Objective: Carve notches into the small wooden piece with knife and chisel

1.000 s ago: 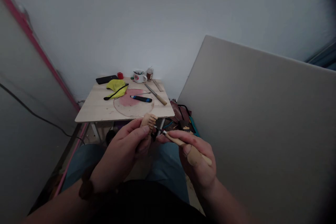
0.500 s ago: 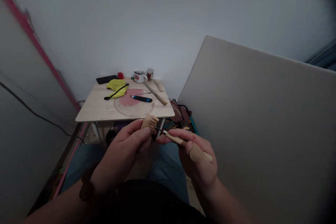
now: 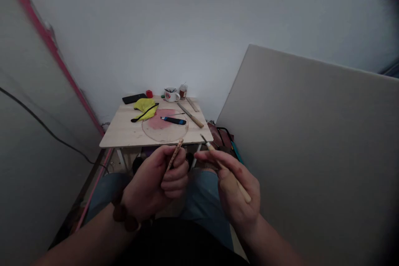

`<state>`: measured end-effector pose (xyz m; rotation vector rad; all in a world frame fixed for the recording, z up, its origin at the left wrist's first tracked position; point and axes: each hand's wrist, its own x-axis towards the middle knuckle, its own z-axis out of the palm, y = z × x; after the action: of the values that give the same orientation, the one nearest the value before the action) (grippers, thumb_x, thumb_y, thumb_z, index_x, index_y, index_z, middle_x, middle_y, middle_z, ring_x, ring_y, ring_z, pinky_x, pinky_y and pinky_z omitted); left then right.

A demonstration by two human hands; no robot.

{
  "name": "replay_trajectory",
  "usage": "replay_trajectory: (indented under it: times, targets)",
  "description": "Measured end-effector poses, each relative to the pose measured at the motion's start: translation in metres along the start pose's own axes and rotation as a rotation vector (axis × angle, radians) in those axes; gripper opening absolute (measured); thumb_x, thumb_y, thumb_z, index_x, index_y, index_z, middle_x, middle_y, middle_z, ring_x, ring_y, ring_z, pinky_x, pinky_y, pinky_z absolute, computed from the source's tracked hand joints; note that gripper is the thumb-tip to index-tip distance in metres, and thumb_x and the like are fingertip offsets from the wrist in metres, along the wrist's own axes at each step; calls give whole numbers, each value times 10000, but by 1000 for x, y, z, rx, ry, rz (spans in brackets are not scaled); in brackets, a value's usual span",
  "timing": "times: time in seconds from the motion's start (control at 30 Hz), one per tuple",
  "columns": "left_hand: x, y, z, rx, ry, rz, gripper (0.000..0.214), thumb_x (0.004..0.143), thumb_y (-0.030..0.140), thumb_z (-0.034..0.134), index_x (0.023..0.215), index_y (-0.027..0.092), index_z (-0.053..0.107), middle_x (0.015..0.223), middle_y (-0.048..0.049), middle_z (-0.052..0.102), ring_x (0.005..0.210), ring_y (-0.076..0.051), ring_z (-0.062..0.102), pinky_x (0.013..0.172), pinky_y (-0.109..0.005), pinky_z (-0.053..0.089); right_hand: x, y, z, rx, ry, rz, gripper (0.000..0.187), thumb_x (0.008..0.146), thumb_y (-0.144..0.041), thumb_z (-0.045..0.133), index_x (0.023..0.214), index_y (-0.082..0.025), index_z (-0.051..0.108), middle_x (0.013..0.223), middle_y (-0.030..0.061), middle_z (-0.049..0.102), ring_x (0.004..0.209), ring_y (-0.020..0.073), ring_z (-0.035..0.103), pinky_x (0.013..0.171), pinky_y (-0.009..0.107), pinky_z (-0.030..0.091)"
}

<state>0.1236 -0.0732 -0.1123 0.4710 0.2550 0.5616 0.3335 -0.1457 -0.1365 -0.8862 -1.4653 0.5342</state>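
Observation:
My left hand [image 3: 156, 181] is closed around a carved piece of light wood [image 3: 174, 155], turned so that its narrow, notched edge faces me. The fingers hide its lower part. To the right, my right hand [image 3: 241, 189] grips a wood carving tool [image 3: 209, 146] by its pale wooden handle, which lies across the palm. The tool's short dark blade points up and left, apart from the wood. Both hands are above my lap, in front of the near edge of a small table [image 3: 121, 133].
On the table lie a blue and black utility knife [image 3: 173, 121], a wooden-handled file [image 3: 190, 115], a yellow cloth [image 3: 145, 108] with black edging and a flat black object [image 3: 134, 98]. A filled mug [image 3: 170, 96] and a jar [image 3: 183, 91] stand behind. A large pale panel [image 3: 296, 141] rises at right.
The carved wood has turned from its broad fingered side to its edge in my left hand. The tool's blade has come away from it, up and to the right. The view has shifted slightly.

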Motion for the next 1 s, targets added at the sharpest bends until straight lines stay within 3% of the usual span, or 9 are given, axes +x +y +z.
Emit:
replay_trajectory:
  times: [0.13, 0.23, 0.33, 0.47, 0.6, 0.7, 0.77, 0.9, 1.0]
  targets:
    - [-3, -2, -3, -17, -83, -81, 329, 1037, 364, 669, 757, 231, 560, 553, 90, 297, 446, -87, 116, 404, -194, 210, 33, 9, 19, 28, -12, 12, 351, 1078, -244, 787, 1410, -352, 825, 1386, 50, 876, 1122, 214, 864, 1044, 386, 727]
    - [-3, -6, -3, -13, -110, -108, 336, 1036, 401, 683, 767, 234, 572, 543, 92, 313, 431, -83, 121, 397, -186, 232, 53, 10, 31, 59, -51, 56, 277, 1014, -256, 829, 1286, -304, 847, 1175, 36, 899, 1043, 211, 860, 963, 358, 732]
    - [-4, -6, -3, 5, -81, -91, 318, 1053, 448, 683, 832, 222, 654, 551, 99, 324, 440, -84, 111, 398, -182, 233, 60, 8, 38, 61, -51, 112, 174, 998, -278, 839, 1172, -283, 838, 1023, 8, 856, 897, 183, 831, 841, 311, 715]
    - [-4, -6, 1, 58, -17, -38, 266, 1037, 442, 691, 908, 212, 727, 555, 105, 334, 451, -90, 107, 398, -195, 204, 59, 8, 40, 143, -64, 165, 146, 1013, -280, 818, 1158, -274, 800, 945, -23, 785, 612, 117, 715, 638, 271, 652]
    - [-3, -10, 8, 383, 193, 229, 548, 1102, 608, 607, 738, 203, 665, 592, 29, 474, 501, -111, 337, 482, -231, 346, 57, 11, 38, 21, 28, 63, 153, 988, -253, 825, 1138, -281, 818, 1027, 9, 815, 862, 181, 789, 817, 325, 688]
    - [-4, -11, 10, 653, 359, 430, 400, 1085, 509, 771, 848, 188, 750, 714, -5, 640, 634, -133, 514, 592, -238, 415, 53, 14, 36, -84, 43, -36, 170, 1005, -241, 800, 1165, -291, 827, 1092, 33, 814, 1000, 215, 782, 921, 370, 677]
    - [-7, -9, 10, 760, 411, 457, 306, 1066, 435, 821, 884, 192, 784, 725, 2, 665, 649, -140, 530, 592, -248, 399, 49, 15, 33, -116, 32, -84, 202, 1037, -243, 776, 1221, -303, 829, 1107, 44, 812, 1023, 226, 777, 928, 384, 669]
    - [-13, -4, 9, 818, 424, 435, 416, 1126, 468, 729, 802, 208, 747, 706, 3, 669, 649, -148, 536, 620, -272, 415, 36, 9, 21, -126, 24, -253, 381, 1123, -336, 665, 1483, -365, 785, 1214, 78, 850, 1135, 305, 792, 1042, 548, 661]
    - [-15, 0, 11, 818, 411, 418, 503, 1156, 489, 672, 739, 211, 704, 675, 5, 648, 648, -146, 532, 652, -273, 428, 25, 1, 10, -95, -57, -362, 429, 1151, -348, 572, 1524, -360, 785, 1189, 92, 878, 1062, 327, 807, 981, 598, 668]
